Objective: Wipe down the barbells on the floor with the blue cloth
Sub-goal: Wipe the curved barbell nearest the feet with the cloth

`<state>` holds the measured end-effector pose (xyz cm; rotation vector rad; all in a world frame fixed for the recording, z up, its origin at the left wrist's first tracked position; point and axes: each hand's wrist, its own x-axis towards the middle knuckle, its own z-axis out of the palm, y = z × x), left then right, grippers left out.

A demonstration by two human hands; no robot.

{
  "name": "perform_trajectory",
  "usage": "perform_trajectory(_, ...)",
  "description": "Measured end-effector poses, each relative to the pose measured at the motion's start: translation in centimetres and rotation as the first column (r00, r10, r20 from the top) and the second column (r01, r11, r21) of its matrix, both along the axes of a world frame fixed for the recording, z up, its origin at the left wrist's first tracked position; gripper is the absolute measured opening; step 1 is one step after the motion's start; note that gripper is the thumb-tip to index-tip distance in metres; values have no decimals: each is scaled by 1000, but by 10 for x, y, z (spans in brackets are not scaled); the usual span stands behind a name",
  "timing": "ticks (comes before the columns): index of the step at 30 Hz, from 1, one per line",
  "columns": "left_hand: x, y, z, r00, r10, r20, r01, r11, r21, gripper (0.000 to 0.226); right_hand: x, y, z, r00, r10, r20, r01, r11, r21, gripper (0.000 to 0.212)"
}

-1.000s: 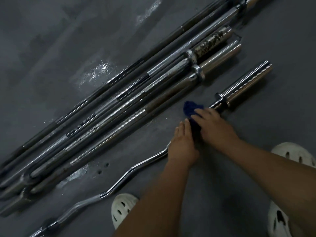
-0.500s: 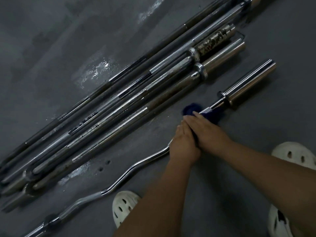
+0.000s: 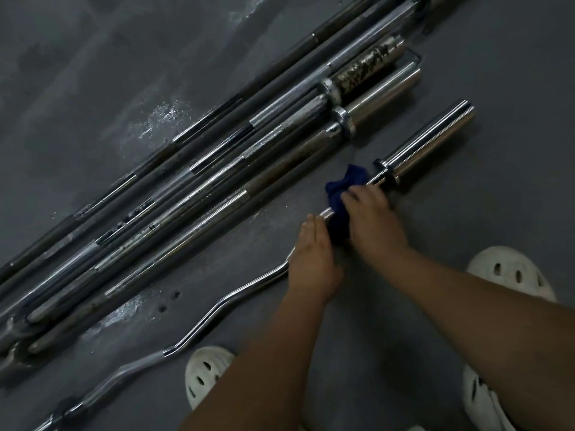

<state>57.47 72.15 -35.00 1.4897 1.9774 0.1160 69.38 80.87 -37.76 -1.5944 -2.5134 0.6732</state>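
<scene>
Grey floor carries straight barbells at left, lying diagonally. Beside them the chrome curl bar runs lower-left to upper-right; left hand grips its shaft, crumpled blue cloth next, clutched by the right hand.

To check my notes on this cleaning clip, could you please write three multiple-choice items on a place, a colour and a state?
1. The dark blue cloth lies: A) on the wavy chrome curl bar, near its sleeve; B) on bare floor; C) over a shoe.
2. The perforated clogs are: A) black; B) white; C) red.
3. The right hand is: A) raised empty; B) flat on the floor; C) gripping the cloth.
Key: 1A, the cloth wraps the bar's shaft; 2B, they look white; 3C, its fingers curl over the cloth.
</scene>
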Motion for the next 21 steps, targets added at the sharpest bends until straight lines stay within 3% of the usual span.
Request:
perform_trajectory(2, 4, 0, 0, 999, 43, 18, -43, 999, 20, 86, -12, -14, 9, 981, 131, -143, -138, 990, -40, 42)
perform_trajectory(3, 4, 1, -1, 998, 54, 24, -54, 998, 22, 85, -14, -9, 17, 966, 100, -237, -126, 987, -98, 45)
perform_trajectory(6, -3, 3, -3, 998, 47, 29, -47, 999, 18, 85, -8, 34, 34, 866, -256, -429, 203, 965, -166, 47)
perform_trajectory(7, -4, 2, -3, 999, 44, 30, -44, 999, 17, 87, -4, 45, 39, 844, -327, -426, 298, 945, -136, 42)
perform_trajectory(9, -3, -1, -3, 999, 38, 21, -38, 999, 22, 91, 2, 51, 37, 907, -323, -268, 323, 945, -48, 31)
perform_trajectory(12, -1, -2, -1, 999, 28, 34, -28, 1000, 3, 93, 1, 34, 22, 996, -4, 86, 5, 1000, -11, 33)
perform_trajectory(13, -2, 0, 0, 999, 26, 43, -26, 1000, -13, 94, 4, 33, 18, 995, 35, 98, -34, 999, -19, 37)
perform_trajectory(17, -8, 3, 0, 998, 32, 49, -30, 999, -37, 96, -3, 21, 18, 977, -212, -10, 211, 977, -34, 38)
perform_trajectory(21, -6, -1, 0, 996, 59, 73, -59, 998, -8, 91, -21, -16, 14, 977, 180, -113, -190, 978, -90, 51)
